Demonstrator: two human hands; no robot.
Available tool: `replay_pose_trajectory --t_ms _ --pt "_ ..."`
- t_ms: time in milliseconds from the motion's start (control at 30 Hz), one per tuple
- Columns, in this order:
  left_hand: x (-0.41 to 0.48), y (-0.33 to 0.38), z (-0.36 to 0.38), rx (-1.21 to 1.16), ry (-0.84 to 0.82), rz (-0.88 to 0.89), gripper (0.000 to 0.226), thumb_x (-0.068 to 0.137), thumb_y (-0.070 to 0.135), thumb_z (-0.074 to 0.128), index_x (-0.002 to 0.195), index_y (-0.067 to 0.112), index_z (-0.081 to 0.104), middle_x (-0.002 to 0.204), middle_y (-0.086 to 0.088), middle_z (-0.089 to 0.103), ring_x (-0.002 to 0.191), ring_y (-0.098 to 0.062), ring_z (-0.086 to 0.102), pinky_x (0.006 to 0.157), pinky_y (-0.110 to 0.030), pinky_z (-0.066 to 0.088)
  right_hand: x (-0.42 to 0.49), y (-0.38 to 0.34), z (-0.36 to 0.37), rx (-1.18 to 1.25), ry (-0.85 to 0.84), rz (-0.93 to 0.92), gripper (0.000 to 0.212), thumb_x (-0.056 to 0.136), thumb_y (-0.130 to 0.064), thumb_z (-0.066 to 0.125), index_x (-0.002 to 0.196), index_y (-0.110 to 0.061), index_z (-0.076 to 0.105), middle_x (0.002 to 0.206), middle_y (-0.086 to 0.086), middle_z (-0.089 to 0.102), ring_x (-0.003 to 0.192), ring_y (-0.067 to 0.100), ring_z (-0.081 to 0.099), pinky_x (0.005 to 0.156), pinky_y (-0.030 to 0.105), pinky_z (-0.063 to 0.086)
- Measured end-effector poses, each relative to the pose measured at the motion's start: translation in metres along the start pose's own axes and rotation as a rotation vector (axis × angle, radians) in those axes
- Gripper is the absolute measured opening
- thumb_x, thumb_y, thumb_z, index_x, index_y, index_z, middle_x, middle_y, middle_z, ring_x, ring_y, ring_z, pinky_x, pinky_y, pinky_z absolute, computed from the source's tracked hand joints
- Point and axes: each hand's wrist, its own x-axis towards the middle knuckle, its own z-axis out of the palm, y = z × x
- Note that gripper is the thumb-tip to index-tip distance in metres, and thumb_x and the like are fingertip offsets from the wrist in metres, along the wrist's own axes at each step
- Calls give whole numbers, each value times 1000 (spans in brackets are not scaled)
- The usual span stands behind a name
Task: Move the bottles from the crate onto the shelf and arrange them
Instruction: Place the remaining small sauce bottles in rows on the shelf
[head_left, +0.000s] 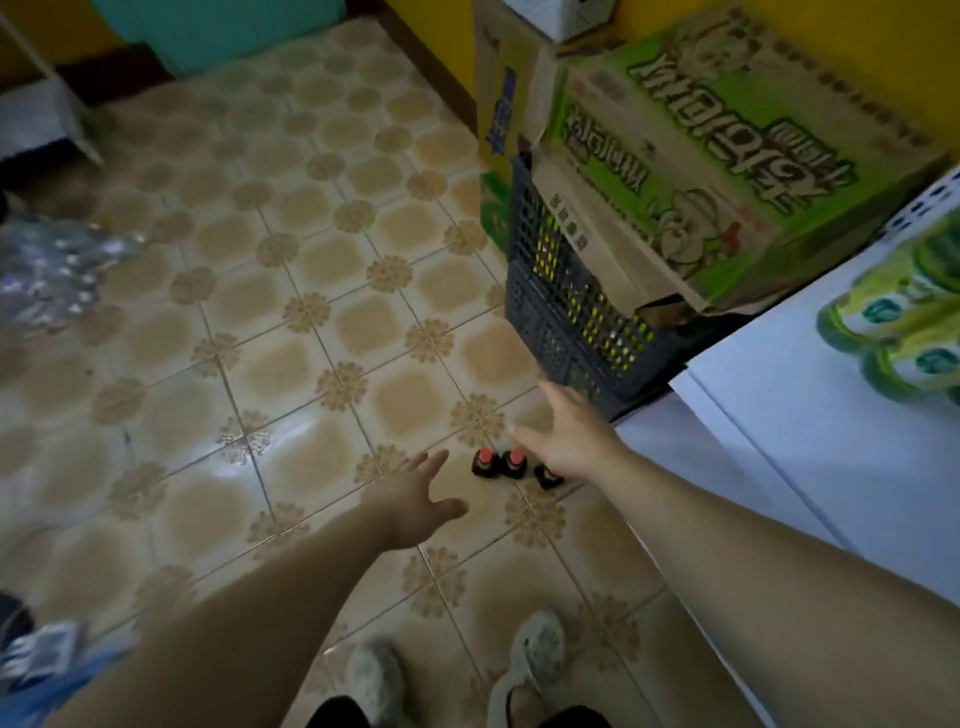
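- Bottles (501, 464): three small dark ones with red caps stand upright on the tiled floor (291, 291), close together, just short of the dark plastic crate (566, 306); the third is partly hidden behind the right hand.
- No label on the bottles can be read; they are too small and blurred.
- On top of the crate sits a green and brown cardboard box (717, 171) with large printed writing, seen upside down and too blurred to make out.
- Beside the crate, a white shelf (810, 410) holds green-labelled packs (904, 332); their print is unreadable too.
- Left hand (415, 501): arm stretched forward and down, fingers spread, thumb out, holding nothing, just to the near left of the bottles and apart from them.
- Right hand (566, 439): arm stretched forward, fingers spread wide, holding nothing, above the bottles between them and the crate.
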Motion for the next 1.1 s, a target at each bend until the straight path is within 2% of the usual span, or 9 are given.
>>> replay_pose_trajectory --t_ms 200,400,533,700,800,867,967,1067,1100 --pt "106 -54 34 -50 -133 -10 81 87 55 54 151 31 10 160 0 8 147 -21 9 118 -42 17 83 23 61 77 -21 101 78 90 -52 55 151 -22 18 157 -1 20 143 22 23 111 38 28" --pt "246 -124 102 -96 -212 -1 86 85 55 58 151 30 9 159 2 10 145 -21 16 115 -41 23 188 71 171 169 -29 207 78 89 -47 59 152 -24 18 157 -3 21 142 21 25 109 36 29" --pt "341 -158 162 -121 -229 10 95 81 47 67 151 26 7 159 0 10 145 -21 15 116 -38 23 260 123 243 27 -41 161 86 85 -51 62 152 -25 15 158 -1 21 145 23 17 114 39 22" --pt "422 -172 234 -213 -211 33 103 78 34 74 151 26 1 160 0 7 145 -21 17 114 -34 25 309 168 305 -238 -54 5 94 77 -63 64 150 -36 12 159 -7 19 148 22 4 118 48 0" --pt "447 -173 263 -280 -195 56 108 80 26 74 150 30 -8 160 1 7 144 -23 18 111 -34 27 320 176 322 -259 -37 -55 80 80 -61 62 147 -37 25 156 -9 29 148 17 1 117 47 -9" --pt "463 -171 273 -358 -187 70 108 81 21 73 149 31 -11 159 0 13 143 -24 23 111 -36 30 323 179 326 -248 -5 -66 60 85 -55 59 138 -37 40 153 -2 35 147 12 -1 116 42 -13" --pt "481 -165 279 -397 -156 114 103 80 17 72 151 28 -2 156 0 25 140 -24 30 111 -37 32 326 184 330 -235 42 -60 38 91 -46 55 127 -35 50 157 6 25 144 10 -2 114 35 -15" --pt "484 -162 273 -395 -101 128 88 85 19 68 152 25 11 151 -3 36 135 -25 37 105 -29 33 325 183 331 -275 52 -83 38 92 -46 54 127 -32 49 156 6 28 147 12 4 115 37 -16" --pt "481 -161 269 -385 -96 132 85 86 21 67 151 26 13 150 -3 37 134 -26 39 102 -27 34 323 181 329 -243 66 -87 37 92 -45 54 126 -30 50 154 5 33 147 13 10 116 37 -12"
